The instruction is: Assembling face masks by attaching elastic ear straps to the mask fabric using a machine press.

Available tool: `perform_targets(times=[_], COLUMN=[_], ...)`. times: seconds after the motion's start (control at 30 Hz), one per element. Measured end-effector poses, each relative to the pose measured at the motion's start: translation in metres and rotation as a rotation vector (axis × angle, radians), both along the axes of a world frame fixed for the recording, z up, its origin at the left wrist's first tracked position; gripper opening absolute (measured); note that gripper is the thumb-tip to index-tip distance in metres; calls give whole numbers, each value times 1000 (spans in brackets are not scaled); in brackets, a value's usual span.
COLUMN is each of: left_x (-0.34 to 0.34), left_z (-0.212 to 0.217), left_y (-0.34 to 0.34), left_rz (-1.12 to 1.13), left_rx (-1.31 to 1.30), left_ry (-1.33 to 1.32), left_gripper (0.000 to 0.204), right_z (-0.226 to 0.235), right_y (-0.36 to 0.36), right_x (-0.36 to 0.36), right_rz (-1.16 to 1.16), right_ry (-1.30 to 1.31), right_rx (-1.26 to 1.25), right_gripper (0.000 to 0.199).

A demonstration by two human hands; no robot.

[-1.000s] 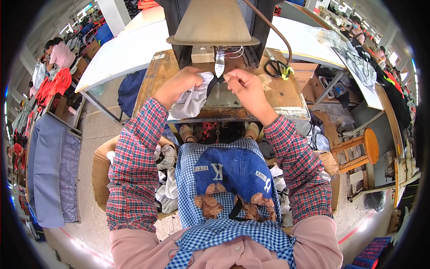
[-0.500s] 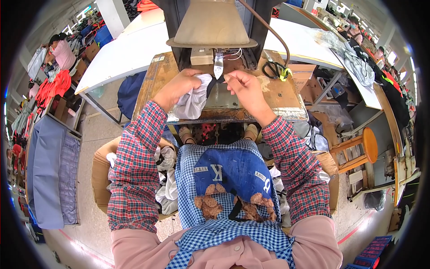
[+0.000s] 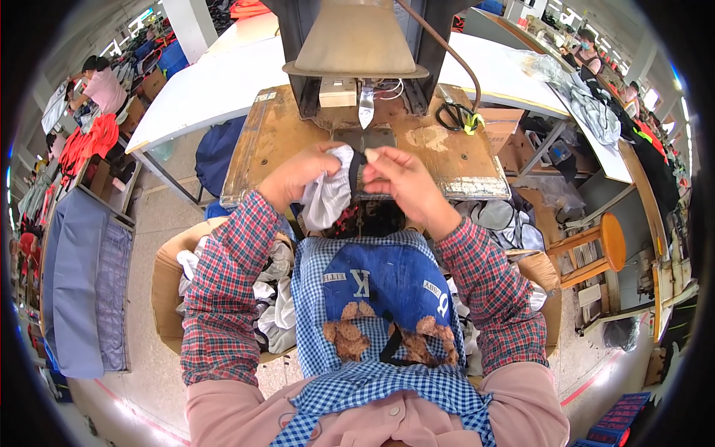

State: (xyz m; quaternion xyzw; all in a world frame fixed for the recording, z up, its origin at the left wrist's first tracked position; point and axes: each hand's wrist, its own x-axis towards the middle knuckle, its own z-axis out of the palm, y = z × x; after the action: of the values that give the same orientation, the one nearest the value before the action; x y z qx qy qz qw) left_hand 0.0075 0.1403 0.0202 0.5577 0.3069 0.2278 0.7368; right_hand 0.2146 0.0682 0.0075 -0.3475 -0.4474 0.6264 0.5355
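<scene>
My left hand [image 3: 302,173] grips a bunched white cloth piece [image 3: 330,195] that hangs off the front edge of the worn wooden machine table [image 3: 261,141]. My right hand [image 3: 398,177] pinches a dark edge of the same piece between thumb and fingers, right beside the left hand. Both hands sit just in front of the metal plate [image 3: 365,138] under the machine head [image 3: 357,41]. A blue and checked apron [image 3: 380,290] covers my lap.
Black scissors [image 3: 454,115] lie on the table's right back. Cardboard boxes of white cloth pieces stand at my left [image 3: 167,290] and right [image 3: 540,283]. A wooden stool [image 3: 599,249] is at the right. A long white table [image 3: 216,82] runs behind, with people working at the far left and right.
Both hands have drawn back from under the machine head toward me, bringing the white cloth piece with them. The hands are closer together now.
</scene>
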Motion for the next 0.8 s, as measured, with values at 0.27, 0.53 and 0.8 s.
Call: perform_targets(times=[0.27, 0.53, 0.8], left_x=[4, 14, 4], left_z=[19, 9, 13], left_y=[-78, -123, -114], left_rz=[293, 325, 188], left_rx=[979, 1264, 1152], left_ry=[372, 563, 480], left_gripper=[45, 51, 34], right_z=[-7, -8, 0], right_y=[-42, -54, -52], right_x=[-15, -27, -3], right_rz=[-27, 73, 113], right_ry=[23, -170, -364], right_rx=[-9, 58, 64], right_gripper=[17, 19, 25])
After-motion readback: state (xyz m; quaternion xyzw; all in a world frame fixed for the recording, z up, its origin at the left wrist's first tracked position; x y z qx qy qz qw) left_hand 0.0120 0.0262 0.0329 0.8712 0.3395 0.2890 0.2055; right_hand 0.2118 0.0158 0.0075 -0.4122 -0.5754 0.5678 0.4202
